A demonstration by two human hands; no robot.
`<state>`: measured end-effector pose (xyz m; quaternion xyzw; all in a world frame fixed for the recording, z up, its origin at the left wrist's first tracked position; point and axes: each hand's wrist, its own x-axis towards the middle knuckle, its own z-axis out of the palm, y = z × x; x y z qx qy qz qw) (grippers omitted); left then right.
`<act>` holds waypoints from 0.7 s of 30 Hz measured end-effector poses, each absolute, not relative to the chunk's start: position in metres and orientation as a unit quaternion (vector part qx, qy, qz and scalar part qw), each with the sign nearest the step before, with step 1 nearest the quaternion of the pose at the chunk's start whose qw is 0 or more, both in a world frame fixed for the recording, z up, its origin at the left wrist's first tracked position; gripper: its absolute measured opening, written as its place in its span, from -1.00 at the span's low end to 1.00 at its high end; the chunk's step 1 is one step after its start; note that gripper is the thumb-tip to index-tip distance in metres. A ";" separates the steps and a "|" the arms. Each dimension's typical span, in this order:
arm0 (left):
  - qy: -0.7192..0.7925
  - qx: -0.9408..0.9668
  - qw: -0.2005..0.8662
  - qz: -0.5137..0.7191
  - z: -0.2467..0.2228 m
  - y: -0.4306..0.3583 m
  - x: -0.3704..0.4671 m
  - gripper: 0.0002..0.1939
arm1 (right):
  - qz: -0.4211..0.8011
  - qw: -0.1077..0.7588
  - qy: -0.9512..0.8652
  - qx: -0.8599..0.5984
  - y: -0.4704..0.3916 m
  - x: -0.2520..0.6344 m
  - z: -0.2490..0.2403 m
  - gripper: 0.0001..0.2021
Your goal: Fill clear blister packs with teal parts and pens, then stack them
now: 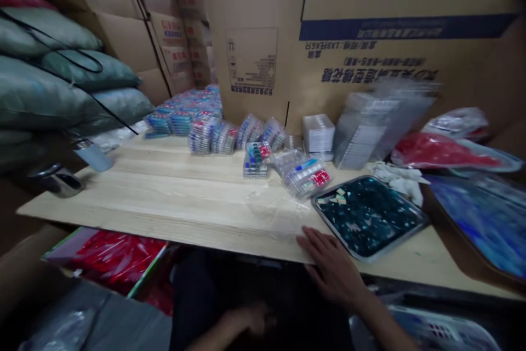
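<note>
My right hand (331, 263) rests on the front edge of the wooden table (164, 192), its fingers stretched out and nothing in them. Just right of it lies a shallow clear tray (372, 255) full of small dark teal pieces, with a few pale bits in its left corner. My left hand (252, 318) is low over my lap, below the table edge; it is blurred and its fingers are hard to make out. Beyond my right hand are clear plastic packs with white, red and blue contents (307, 177) and another small stack of packs (257, 159).
Stacks of filled packs (203, 134) line the back, beside white trays (318, 134) and clear plastic covers (361, 132). A box of red pieces (115, 258) sits below the table at left. Large cartons (255, 28) stand behind; a metal cup (59, 180) is at the left edge.
</note>
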<state>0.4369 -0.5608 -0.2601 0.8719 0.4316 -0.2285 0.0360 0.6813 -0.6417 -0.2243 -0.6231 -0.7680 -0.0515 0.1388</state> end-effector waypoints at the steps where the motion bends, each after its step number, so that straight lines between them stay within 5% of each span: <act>1: 0.365 0.890 0.132 -0.240 -0.246 -0.566 0.423 -0.62 | -0.042 0.145 -0.765 -0.626 -0.642 0.680 -0.223 -0.44; 3: 0.228 0.874 0.366 -0.222 -0.209 -0.558 0.400 -0.65 | -0.027 0.155 -0.762 -0.628 -0.643 0.680 -0.222 -0.46; 5: 0.199 0.844 0.483 -0.119 -0.164 -0.526 0.393 -0.58 | -0.019 0.162 -0.760 -0.629 -0.643 0.679 -0.221 -0.47; 7: 0.290 0.864 0.409 0.043 -0.121 -0.479 0.411 -0.48 | -0.020 0.166 -0.760 -0.628 -0.643 0.679 -0.220 -0.47; 10: 0.408 0.870 0.168 0.221 -0.085 -0.407 0.472 -0.58 | -0.026 0.161 -0.762 -0.627 -0.642 0.679 -0.220 -0.46; 13: 0.419 0.888 0.032 0.188 -0.090 -0.354 0.533 -0.51 | -0.027 0.153 -0.766 -0.624 -0.642 0.679 -0.221 -0.43; 17: 0.414 0.906 0.039 0.073 -0.134 -0.328 0.550 -0.46 | -0.018 0.154 -0.769 -0.620 -0.643 0.682 -0.223 -0.41; 21: 0.362 0.925 0.027 0.110 -0.165 -0.318 0.515 -0.46 | -0.014 0.159 -0.765 -0.624 -0.642 0.683 -0.223 -0.41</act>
